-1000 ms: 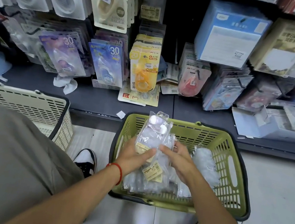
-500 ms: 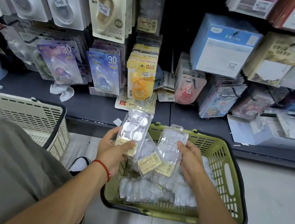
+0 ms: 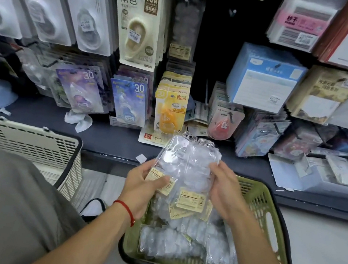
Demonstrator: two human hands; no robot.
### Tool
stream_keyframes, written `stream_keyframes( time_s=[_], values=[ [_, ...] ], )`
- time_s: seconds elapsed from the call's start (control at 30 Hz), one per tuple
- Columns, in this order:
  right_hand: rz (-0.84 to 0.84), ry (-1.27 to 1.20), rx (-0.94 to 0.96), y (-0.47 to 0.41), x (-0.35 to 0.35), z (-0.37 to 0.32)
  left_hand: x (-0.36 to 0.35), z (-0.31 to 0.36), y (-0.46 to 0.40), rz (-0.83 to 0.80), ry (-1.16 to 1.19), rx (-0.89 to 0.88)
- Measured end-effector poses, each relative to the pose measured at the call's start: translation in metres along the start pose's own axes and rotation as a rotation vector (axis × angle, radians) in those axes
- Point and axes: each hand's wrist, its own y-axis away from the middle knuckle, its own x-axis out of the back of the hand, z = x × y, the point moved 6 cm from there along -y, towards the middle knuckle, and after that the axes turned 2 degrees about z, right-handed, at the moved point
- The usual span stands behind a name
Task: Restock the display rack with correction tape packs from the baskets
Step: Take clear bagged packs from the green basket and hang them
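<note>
Baskets: two — a green basket (image 3: pixel 269 217) at 5 o'clock, a cream basket (image 3: pixel 28 144) at 9 o'clock.
Hands: two, left hand (image 3: pixel 144 182) and right hand (image 3: pixel 223 186).
Clear packs (image 3: pixel 188 164) held up: several, overlapping, count unclear.
Red wrist cord (image 3: pixel 126 210): one.

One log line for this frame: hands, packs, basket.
left hand: holds packs | right hand: holds packs | packs: above green basket | rack: not reached

Both forearms reach forward, left hand (image 3: pixel 145 181) and right hand (image 3: pixel 223 189) each curled in a grip.
</note>
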Motion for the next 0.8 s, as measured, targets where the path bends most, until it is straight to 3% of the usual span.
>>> stream_keyframes(
  time_s=[0.37,0.63,0.8],
  values=[
    [-0.006,0.216,0.120,0.007,-0.036,-0.013,-0.007,0.026,0.015,-0.256,0.154,0.159],
    [-0.051,0.218,0.282,0.025,-0.060,-0.071,-0.005,0.084,0.020,-0.263,-0.044,-0.078],
    [0.058,0.194,0.470,0.036,-0.097,-0.109,-0.026,0.151,0.015,-0.350,-0.086,-0.076]
  ],
)
